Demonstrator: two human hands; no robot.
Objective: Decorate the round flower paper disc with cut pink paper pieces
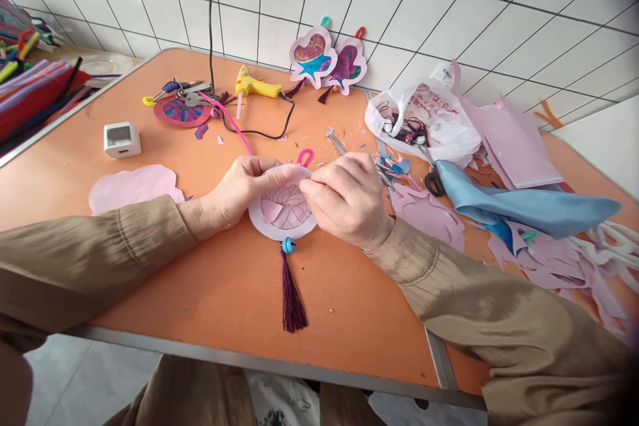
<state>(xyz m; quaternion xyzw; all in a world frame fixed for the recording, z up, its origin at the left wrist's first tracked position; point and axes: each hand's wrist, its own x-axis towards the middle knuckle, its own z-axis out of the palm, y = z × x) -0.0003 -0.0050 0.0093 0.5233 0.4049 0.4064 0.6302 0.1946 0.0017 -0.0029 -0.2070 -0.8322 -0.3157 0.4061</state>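
Observation:
Between my hands is a round pink paper ornament [292, 210] with a white rim and a line-drawn flower pattern. My left hand [244, 186] pinches its upper left edge, thumb on top. At its upper right edge, the fingers of my right hand [347, 196] are closed; what lies between those fingertips is hidden. A small loose pink scrap [271, 212] rests on the ornament's face. A pink pipe-cleaner loop [305, 158] stands up from its top. Below hang a blue bell [288, 245] and a dark purple tassel [293, 299], over the orange table.
A yellow glue gun [257, 84] with a black cord lies behind, near keys [192, 94] and a white adapter [122, 140]. Two finished ornaments [313, 56] lean on the tiled wall. To the right are a plastic bag [424, 116], scissors [434, 181], blue cloth [524, 203] and paper scraps [426, 213].

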